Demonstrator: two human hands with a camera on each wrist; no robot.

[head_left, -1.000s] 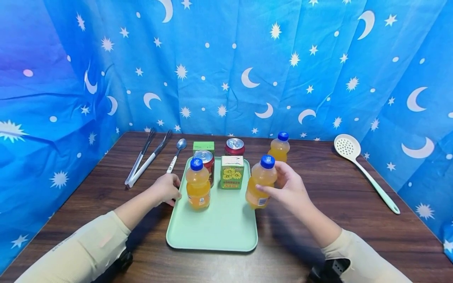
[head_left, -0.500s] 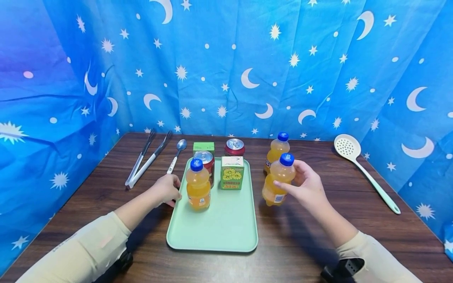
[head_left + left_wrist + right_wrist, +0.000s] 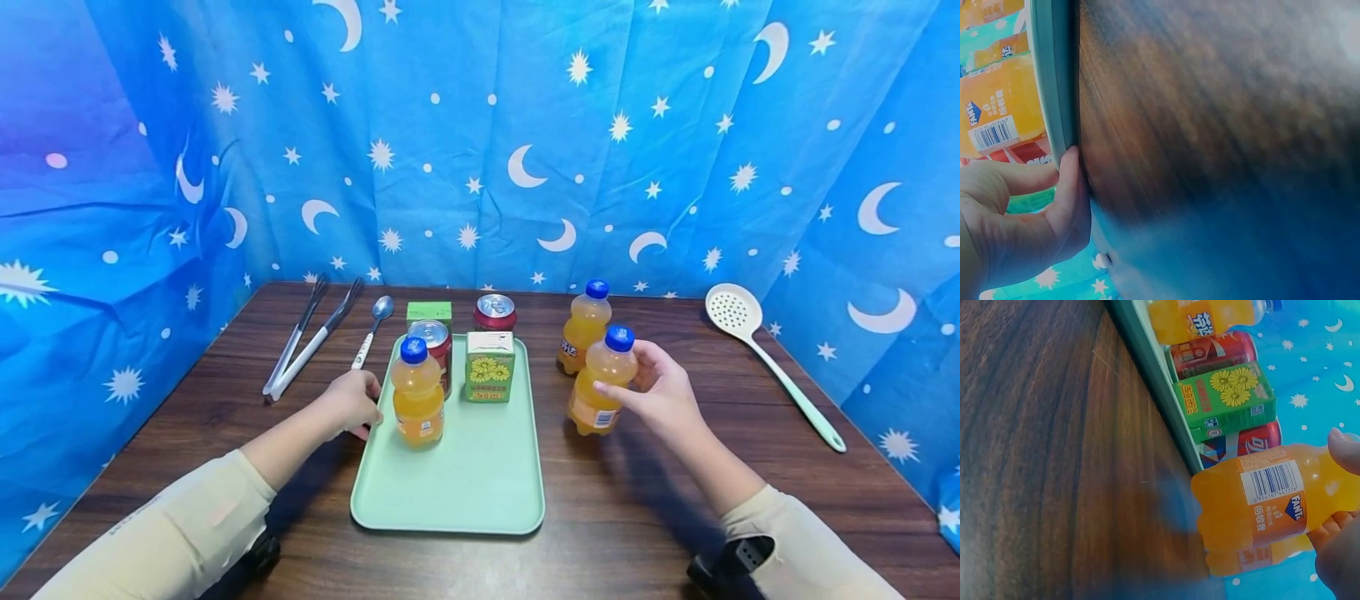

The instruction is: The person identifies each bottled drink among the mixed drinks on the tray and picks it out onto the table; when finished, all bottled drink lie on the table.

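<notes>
My right hand grips an orange soda bottle with a blue cap, to the right of the pale green tray. Whether its base touches the table I cannot tell. Behind it stands a second orange soda bottle. My left hand pinches the tray's left rim between thumb and fingers. On the tray are a third orange soda bottle, a red soda can partly behind it, and a green drink carton with yellow flowers.
Behind the tray's far end stand another red can and a green carton, both partly hidden. Tongs and a spoon lie at the left on the wooden table. A slotted skimmer lies at the right.
My right hand has carried its orange soda bottle rightward, from over the tray's right edge to beside the tray. My left hand stays on the tray's rim.
</notes>
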